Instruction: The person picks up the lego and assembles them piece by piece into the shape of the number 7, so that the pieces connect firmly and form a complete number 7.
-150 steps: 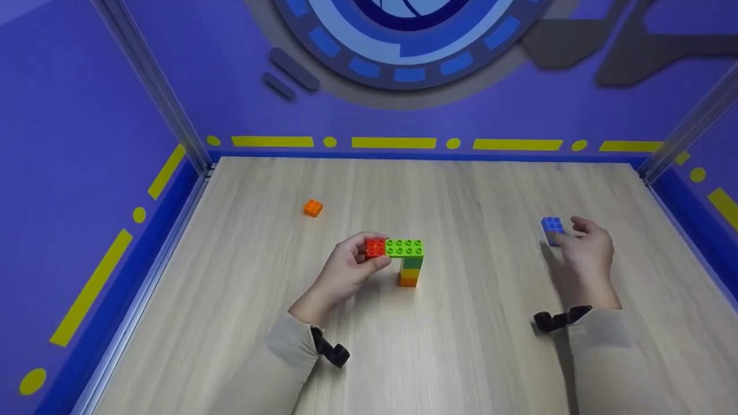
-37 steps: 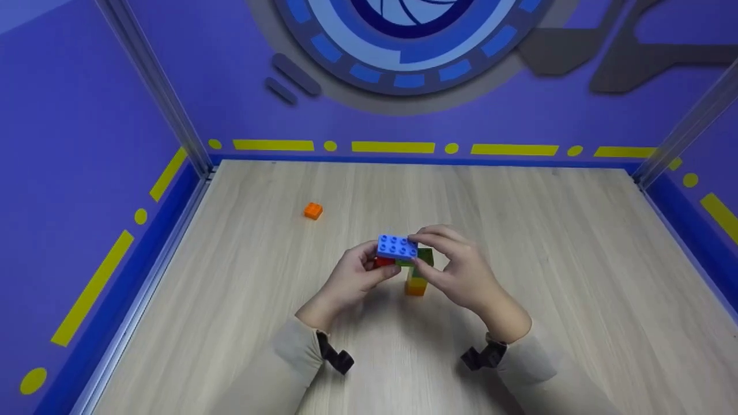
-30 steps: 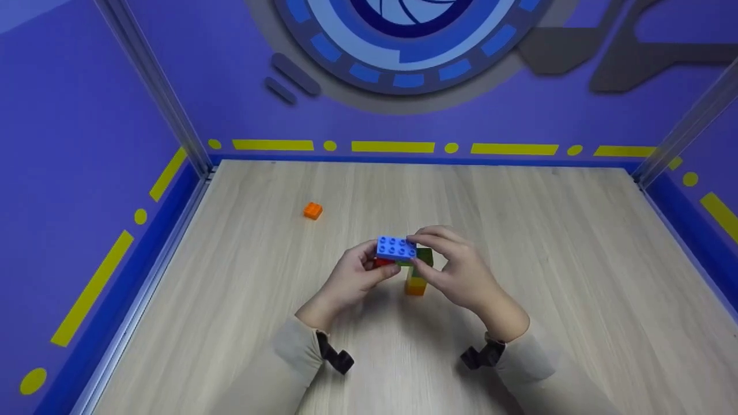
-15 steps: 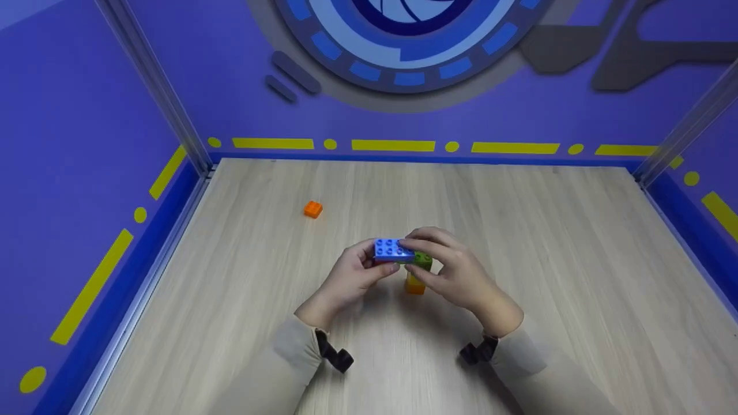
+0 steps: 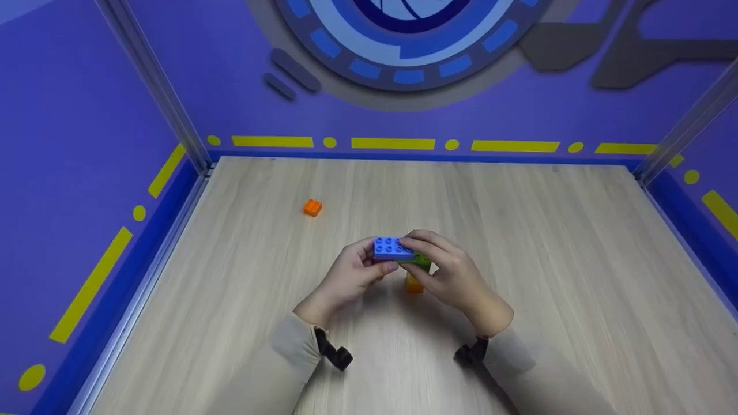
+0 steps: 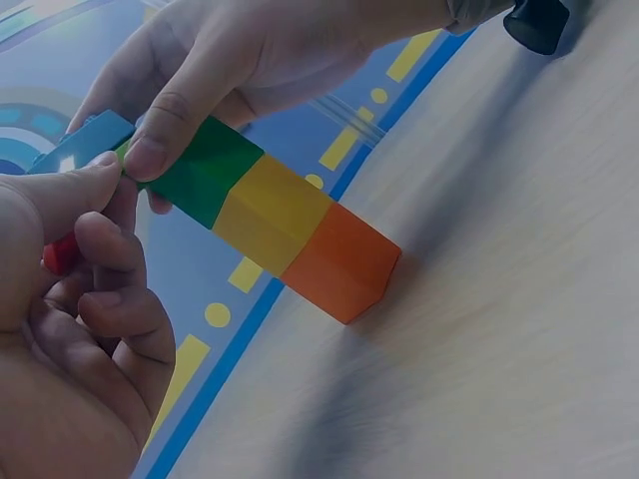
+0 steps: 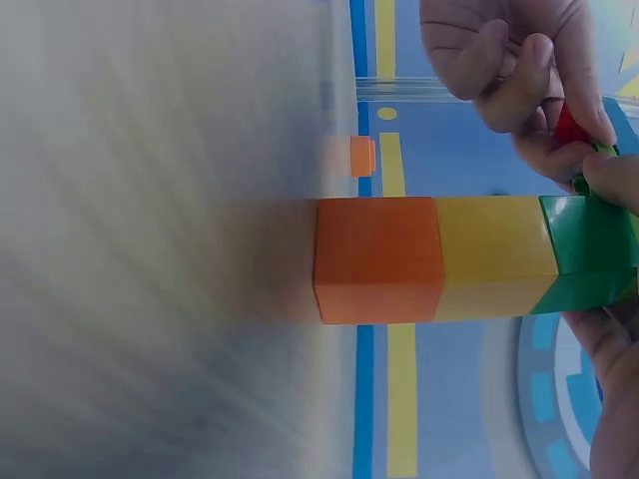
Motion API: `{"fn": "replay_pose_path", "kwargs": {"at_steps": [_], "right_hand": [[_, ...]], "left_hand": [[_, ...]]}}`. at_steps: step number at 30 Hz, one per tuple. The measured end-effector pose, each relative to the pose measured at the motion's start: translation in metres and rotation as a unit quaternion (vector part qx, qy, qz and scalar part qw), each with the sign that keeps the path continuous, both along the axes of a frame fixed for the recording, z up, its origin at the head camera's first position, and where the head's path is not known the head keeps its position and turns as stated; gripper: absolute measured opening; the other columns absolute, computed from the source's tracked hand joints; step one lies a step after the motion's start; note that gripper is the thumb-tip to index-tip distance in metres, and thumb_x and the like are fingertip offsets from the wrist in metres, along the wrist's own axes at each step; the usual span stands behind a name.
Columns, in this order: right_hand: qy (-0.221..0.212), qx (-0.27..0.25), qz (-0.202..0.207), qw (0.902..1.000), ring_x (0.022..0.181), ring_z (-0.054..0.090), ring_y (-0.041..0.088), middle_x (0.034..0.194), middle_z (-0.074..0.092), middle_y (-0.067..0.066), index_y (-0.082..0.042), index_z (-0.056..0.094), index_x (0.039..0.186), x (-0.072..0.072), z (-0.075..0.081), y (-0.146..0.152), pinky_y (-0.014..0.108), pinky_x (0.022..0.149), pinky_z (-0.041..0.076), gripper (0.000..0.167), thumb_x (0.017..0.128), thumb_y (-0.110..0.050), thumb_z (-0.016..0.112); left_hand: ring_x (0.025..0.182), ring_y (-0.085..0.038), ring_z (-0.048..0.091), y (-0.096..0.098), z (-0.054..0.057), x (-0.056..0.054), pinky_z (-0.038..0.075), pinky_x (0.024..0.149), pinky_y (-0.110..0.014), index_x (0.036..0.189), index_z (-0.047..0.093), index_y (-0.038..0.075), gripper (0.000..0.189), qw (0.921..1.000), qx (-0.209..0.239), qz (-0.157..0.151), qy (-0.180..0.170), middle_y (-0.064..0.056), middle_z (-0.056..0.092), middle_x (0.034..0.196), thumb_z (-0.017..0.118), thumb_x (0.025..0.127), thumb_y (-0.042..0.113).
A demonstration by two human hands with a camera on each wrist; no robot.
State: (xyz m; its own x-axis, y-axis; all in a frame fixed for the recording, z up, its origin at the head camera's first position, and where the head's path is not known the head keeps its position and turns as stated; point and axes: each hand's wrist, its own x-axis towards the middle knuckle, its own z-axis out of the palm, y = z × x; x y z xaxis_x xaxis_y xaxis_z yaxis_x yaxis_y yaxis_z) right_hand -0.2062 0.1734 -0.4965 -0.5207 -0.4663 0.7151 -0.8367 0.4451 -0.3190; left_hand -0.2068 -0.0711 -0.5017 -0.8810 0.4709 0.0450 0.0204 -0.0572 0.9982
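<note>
A blue brick [image 5: 385, 248] with studs lies on top of a light green brick [image 5: 423, 261], at the middle of the head view. My right hand [image 5: 458, 276] pinches the blue brick at its right end, fingers over the top and thumb along the near side. My left hand [image 5: 343, 279] grips the red brick [image 7: 569, 126] under the blue one's left end; the red brick is mostly hidden. Below the light green brick hangs a column of dark green [image 6: 208, 172], yellow [image 6: 272, 215] and orange [image 6: 341, 263] bricks. Whether its foot touches the table I cannot tell.
A small loose orange brick [image 5: 312, 208] lies on the wooden table [image 5: 242, 242], beyond and left of my hands. Blue-purple panels [image 5: 369, 118] with yellow markings stand along the back and both sides.
Earlier the blue brick lay at the right by my right hand. It has come over to the assembly and, in the last second, moved slightly left and down onto it. My left hand keeps its grip.
</note>
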Motion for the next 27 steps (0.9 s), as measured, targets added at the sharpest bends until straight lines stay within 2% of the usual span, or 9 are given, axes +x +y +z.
{"fn": "replay_pose_path", "kwargs": {"at_steps": [4,7,11,14,18,20,23,27], "right_hand": [[0.009,0.001,-0.008,0.9999,0.119,0.079,0.029,0.131,0.078,0.013,-0.006,0.079,0.137,0.002,0.0,-0.001,0.017,0.119,0.052,0.05,0.09,-0.001,0.095],[0.025,-0.001,-0.009,0.9997,0.118,0.078,0.03,0.131,0.078,0.013,-0.006,0.079,0.137,0.002,-0.001,-0.002,0.02,0.117,0.055,0.051,0.088,0.002,0.095],[0.039,-0.005,-0.007,0.9992,0.116,0.078,0.03,0.13,0.078,0.014,-0.006,0.079,0.137,0.002,-0.003,-0.003,0.024,0.113,0.059,0.052,0.087,0.004,0.094],[0.033,-0.005,-0.006,0.9994,0.116,0.079,0.03,0.13,0.078,0.015,-0.006,0.079,0.137,0.002,-0.003,-0.003,0.023,0.114,0.058,0.05,0.089,0.002,0.093],[0.023,-0.003,-0.008,0.9997,0.118,0.079,0.03,0.131,0.078,0.015,-0.005,0.079,0.136,0.003,-0.003,-0.002,0.018,0.118,0.053,0.048,0.091,-0.001,0.093],[0.024,-0.002,-0.007,0.9997,0.118,0.079,0.03,0.131,0.077,0.016,-0.004,0.079,0.136,0.003,-0.003,-0.002,0.018,0.118,0.053,0.048,0.091,-0.001,0.093],[0.025,-0.002,-0.007,0.9997,0.117,0.078,0.03,0.131,0.077,0.016,-0.004,0.078,0.137,0.003,-0.003,-0.002,0.019,0.116,0.055,0.048,0.091,-0.001,0.093],[0.029,-0.001,-0.01,0.9995,0.117,0.079,0.03,0.132,0.077,0.016,-0.004,0.078,0.137,0.003,-0.003,-0.002,0.022,0.114,0.058,0.05,0.09,0.001,0.094]], "left_hand": [[0.086,-0.009,0.057,0.0,0.001,0.0,0.047,0.071,-0.019,0.15,0.065,-0.002,0.044,1.0,0.005,-0.002,-0.007,0.004,0.076,0.121,0.076,0.109,0.011],[0.083,-0.009,0.056,0.0,0.003,0.001,0.046,0.07,-0.019,0.149,0.065,-0.002,0.043,1.0,0.003,0.0,-0.009,0.0,0.076,0.12,0.076,0.109,0.01],[0.098,-0.006,0.069,0.001,0.005,0.002,0.058,0.083,-0.017,0.148,0.065,-0.005,0.044,1.0,-0.004,0.006,-0.002,-0.012,0.078,0.132,0.077,0.107,0.007],[0.101,-0.005,0.072,0.001,0.008,0.002,0.058,0.085,-0.017,0.147,0.066,-0.006,0.044,0.9999,-0.004,0.009,-0.003,-0.012,0.079,0.133,0.079,0.106,0.006],[0.074,-0.007,0.057,-0.001,0.011,0.003,0.045,0.066,-0.02,0.141,0.069,-0.007,0.035,0.9999,0.001,0.014,-0.009,0.003,0.077,0.106,0.071,0.112,0.013],[0.066,-0.007,0.051,-0.002,0.012,0.002,0.043,0.062,-0.021,0.139,0.07,-0.007,0.034,0.9998,0.001,0.02,-0.008,0.008,0.073,0.096,0.065,0.115,0.016],[0.062,-0.007,0.05,-0.001,0.014,0.002,0.043,0.062,-0.021,0.138,0.071,-0.007,0.035,0.9995,0.001,0.029,-0.013,0.007,0.074,0.094,0.059,0.118,0.019],[0.063,-0.007,0.049,0.0,0.02,0.005,0.042,0.06,-0.021,0.137,0.072,-0.006,0.035,0.9984,0.009,0.039,-0.041,0.005,0.074,0.096,0.063,0.117,0.021]]}}
